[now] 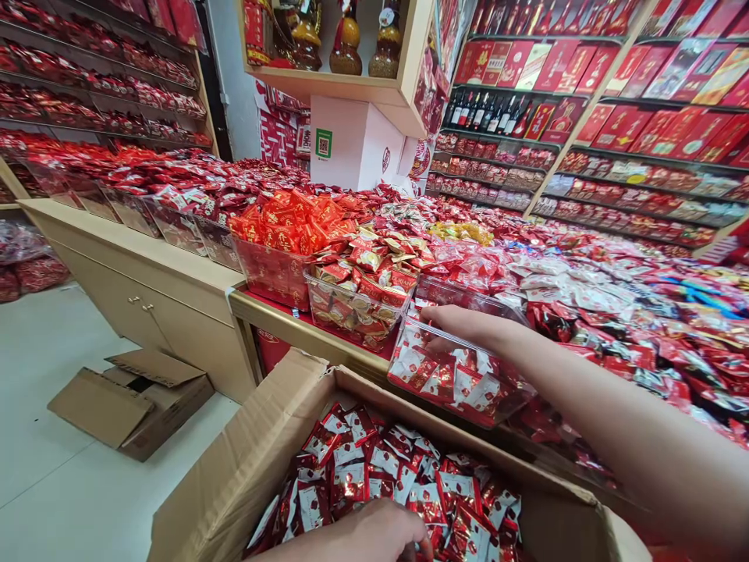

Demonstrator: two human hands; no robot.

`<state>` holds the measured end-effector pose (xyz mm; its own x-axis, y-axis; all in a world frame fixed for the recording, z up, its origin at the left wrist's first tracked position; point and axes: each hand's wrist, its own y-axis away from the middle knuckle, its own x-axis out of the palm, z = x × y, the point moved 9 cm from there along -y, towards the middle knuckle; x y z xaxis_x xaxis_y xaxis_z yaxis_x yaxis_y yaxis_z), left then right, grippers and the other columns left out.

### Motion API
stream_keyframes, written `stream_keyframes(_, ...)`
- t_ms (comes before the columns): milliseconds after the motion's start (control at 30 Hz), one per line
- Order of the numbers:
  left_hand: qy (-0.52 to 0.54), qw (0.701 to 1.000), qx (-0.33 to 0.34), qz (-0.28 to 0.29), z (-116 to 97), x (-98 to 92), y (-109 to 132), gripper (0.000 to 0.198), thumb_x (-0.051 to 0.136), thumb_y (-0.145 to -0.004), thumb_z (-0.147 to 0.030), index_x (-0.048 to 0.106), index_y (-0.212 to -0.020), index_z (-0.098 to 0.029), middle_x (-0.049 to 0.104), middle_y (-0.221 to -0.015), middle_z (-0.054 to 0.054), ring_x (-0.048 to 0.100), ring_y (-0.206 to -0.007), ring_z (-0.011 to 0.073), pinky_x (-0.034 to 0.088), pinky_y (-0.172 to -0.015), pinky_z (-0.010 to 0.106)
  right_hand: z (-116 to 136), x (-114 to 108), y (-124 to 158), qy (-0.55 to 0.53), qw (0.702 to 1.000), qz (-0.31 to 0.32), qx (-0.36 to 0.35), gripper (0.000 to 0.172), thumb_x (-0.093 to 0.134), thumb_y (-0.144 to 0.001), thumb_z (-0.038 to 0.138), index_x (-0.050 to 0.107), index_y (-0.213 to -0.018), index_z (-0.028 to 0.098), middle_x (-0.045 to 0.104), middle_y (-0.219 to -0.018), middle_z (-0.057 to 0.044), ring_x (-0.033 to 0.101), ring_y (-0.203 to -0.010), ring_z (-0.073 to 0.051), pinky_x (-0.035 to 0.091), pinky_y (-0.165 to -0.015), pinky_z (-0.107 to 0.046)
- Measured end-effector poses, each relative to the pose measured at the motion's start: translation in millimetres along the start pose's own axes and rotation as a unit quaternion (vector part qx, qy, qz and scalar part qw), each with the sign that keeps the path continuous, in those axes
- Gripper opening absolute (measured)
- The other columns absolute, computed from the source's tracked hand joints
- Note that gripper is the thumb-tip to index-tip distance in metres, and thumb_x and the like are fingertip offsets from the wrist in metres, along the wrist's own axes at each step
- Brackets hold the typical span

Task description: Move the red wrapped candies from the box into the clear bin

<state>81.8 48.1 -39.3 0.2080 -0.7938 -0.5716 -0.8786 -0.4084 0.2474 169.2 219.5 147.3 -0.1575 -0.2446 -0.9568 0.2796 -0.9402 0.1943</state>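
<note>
My left hand (374, 532) is low in an open cardboard box (246, 460), over a heap of small red-and-white wrapped sweets (351, 480). Its fingers curl down among the wrappers, so their tips and anything in them are hidden. From the right, my right hand (462, 324) reaches over the rim into a clear plastic bin (485, 351) partly filled with similar sweets (438, 378). The fingers on this hand look stretched out, some seen through the bin's clear wall. The bin sits at the counter's front edge, just beyond the box.
A clear bin of gold-and-red packets (363, 304) and one of orange-red packets (275, 269) stand left of my right hand. More sweets spread behind. Another cardboard box (140, 406) lies on the floor. A wooden shelf (339, 82) overhangs the counter.
</note>
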Motion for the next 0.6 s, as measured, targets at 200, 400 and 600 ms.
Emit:
stream_keyframes(200, -0.015, 1.000, 0.023, 0.003, -1, 4.1, -2, 0.027, 0.051, -0.069, -0.028, 0.063, -0.093, -0.026, 0.067, -0.073, 0.000, 0.055, -0.058, 0.0121, 0.040, -0.052, 0.018, 4, -5, -7, 0.025, 0.999, -0.026, 0.001, 0.016, 0.059, -0.067, 0.027, 0.054, -0.080, 0.020, 0.063, -0.083, -0.006, 0.056, -0.071, -0.018, 0.039, -0.056, -0.022)
stream_keyframes(400, -0.030, 0.999, -0.017, 0.002, 1, -0.4, 0, 0.028, 0.054, -0.066, -0.031, 0.063, -0.092, -0.028, 0.066, -0.074, -0.001, 0.056, -0.061, 0.0137, 0.041, -0.054, 0.020, -4, -4, -9, 0.035, 0.998, -0.046, 0.010, 0.012, 0.059, -0.066, 0.030, 0.058, -0.069, 0.018, 0.063, -0.069, -0.003, 0.054, -0.061, -0.015, 0.035, -0.048, -0.020)
stream_keyframes(600, -0.085, 0.995, -0.050, -0.021, -3, -18.2, 9, 0.035, 0.051, -0.067, -0.033, 0.058, -0.101, -0.025, 0.061, -0.089, 0.005, 0.056, -0.076, 0.0202, 0.044, -0.067, 0.029, 8, -58, 19, 0.015, 0.979, -0.203, -0.003, 0.021, 0.046, -0.078, 0.035, 0.055, -0.072, 0.017, 0.058, -0.067, -0.003, 0.049, -0.058, -0.011, 0.035, -0.052, -0.021)
